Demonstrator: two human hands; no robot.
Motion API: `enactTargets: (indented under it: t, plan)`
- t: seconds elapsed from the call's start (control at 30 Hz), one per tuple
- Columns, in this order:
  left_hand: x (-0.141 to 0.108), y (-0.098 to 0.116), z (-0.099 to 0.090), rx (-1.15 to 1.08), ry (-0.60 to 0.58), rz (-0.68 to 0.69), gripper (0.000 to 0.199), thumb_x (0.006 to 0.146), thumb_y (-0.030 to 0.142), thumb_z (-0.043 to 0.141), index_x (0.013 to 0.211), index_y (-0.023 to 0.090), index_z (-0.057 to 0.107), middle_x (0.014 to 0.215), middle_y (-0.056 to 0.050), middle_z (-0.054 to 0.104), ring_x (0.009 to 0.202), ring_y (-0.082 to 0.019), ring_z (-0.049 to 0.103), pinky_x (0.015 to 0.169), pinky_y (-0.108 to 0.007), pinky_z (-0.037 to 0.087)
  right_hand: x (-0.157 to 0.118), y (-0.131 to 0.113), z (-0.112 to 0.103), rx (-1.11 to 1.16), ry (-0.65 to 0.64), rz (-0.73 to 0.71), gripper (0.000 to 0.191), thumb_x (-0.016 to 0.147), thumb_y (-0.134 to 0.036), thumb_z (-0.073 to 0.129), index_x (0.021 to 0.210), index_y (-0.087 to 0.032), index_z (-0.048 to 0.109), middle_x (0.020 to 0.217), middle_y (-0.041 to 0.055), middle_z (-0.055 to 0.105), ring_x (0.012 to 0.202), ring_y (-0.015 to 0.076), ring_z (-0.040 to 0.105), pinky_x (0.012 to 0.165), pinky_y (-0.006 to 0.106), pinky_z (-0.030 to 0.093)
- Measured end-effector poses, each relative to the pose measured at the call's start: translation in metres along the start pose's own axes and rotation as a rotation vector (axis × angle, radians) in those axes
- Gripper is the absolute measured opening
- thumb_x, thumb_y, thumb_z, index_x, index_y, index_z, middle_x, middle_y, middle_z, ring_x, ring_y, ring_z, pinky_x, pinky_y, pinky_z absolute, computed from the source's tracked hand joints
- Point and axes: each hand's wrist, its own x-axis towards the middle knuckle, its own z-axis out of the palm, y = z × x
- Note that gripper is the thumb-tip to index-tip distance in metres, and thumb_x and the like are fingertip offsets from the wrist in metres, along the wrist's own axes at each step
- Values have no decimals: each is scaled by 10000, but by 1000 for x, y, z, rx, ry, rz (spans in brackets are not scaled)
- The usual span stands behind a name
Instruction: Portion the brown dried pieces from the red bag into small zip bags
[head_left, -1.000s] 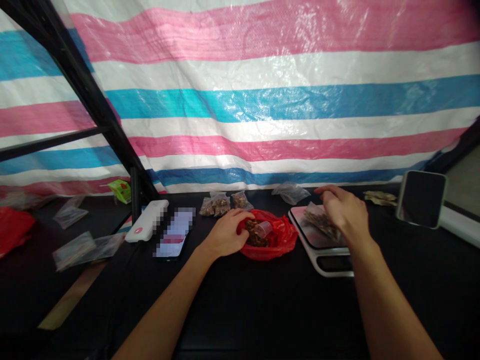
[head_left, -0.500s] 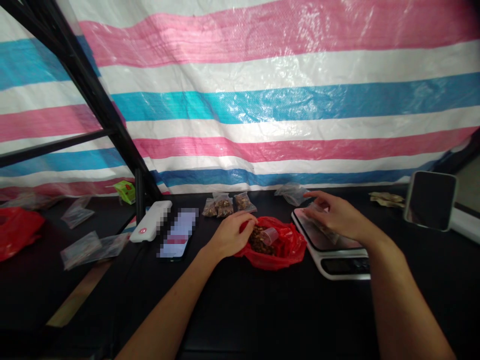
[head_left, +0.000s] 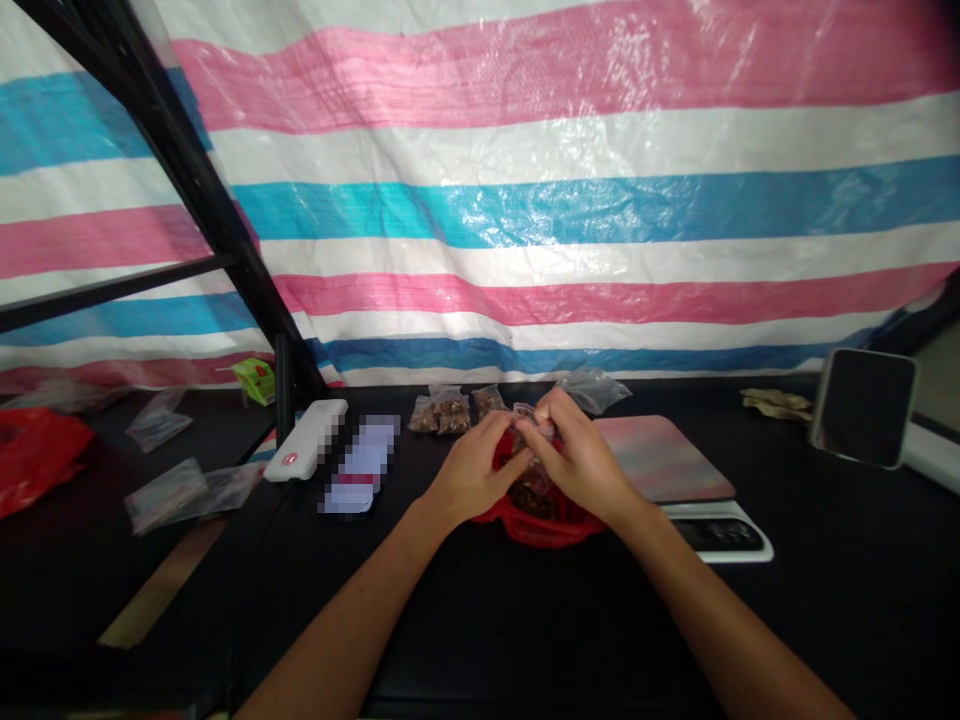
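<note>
Handling the small clear bag (head_left: 527,411): held above the red bag (head_left: 551,538); the step looks like opening or sealing (I cannot tell which).
Left hand (head_left: 471,465) and right hand (head_left: 586,462): grip pinching its top edge.
Next move: calls, I judge, for keeping it upright.
Black surface (head_left: 465,630): scale (head_left: 667,455) rightward, filled bags (head_left: 453,411) behind, phone (head_left: 364,462) leftward.
Striped sheeting (head_left: 525,150): hangs behind.

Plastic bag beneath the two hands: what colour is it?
The plastic bag is red, seen in the head view.
</note>
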Motion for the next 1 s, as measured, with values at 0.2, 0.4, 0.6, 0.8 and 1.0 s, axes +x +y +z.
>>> enactTargets:
  t: [0.2,0.4,0.6,0.8,1.0]
  plan:
    - [0,-1,4,-30,16,-63,284,1026,233,466,1277,231,599,1275,-93,707,1183,-257,674,1046,-408,519,0,-1,-7,99,-76,15,122,1032,-325,516,1114,-260,578,1093,62,632,1016,233,624,914,377,496]
    - [2,-1,2,-110,59,-142,417,1037,181,368,1431,250,485,1389,-69,663,1305,-216,623,1157,-386,456,3,7,-8,117,-50,45,151,1025,-281,497,1069,-275,642,1051,59,701,991,257,662,900,409,523]
    - [1,2,0,-115,55,-183,380,1045,242,399,1409,268,509,1357,-52,688,1257,-229,651,1125,-389,470,5,6,-5,113,53,45,138,1019,-295,541,1071,-271,666,1036,57,710,945,240,671,879,385,537]
    - [1,1,2,-152,133,-229,299,1052,445,465,1222,245,608,1123,-43,749,1029,-226,708,941,-345,522,1,5,8,280,49,146,272,990,-304,593,1262,-289,600,1083,47,684,848,206,674,812,362,558]
    - [4,-6,5,-248,182,-252,350,1065,471,427,1057,201,651,941,-24,720,860,-184,664,796,-286,492,1,3,21,536,120,253,353,943,-382,676,1263,-287,561,1016,22,656,818,173,662,778,319,563]
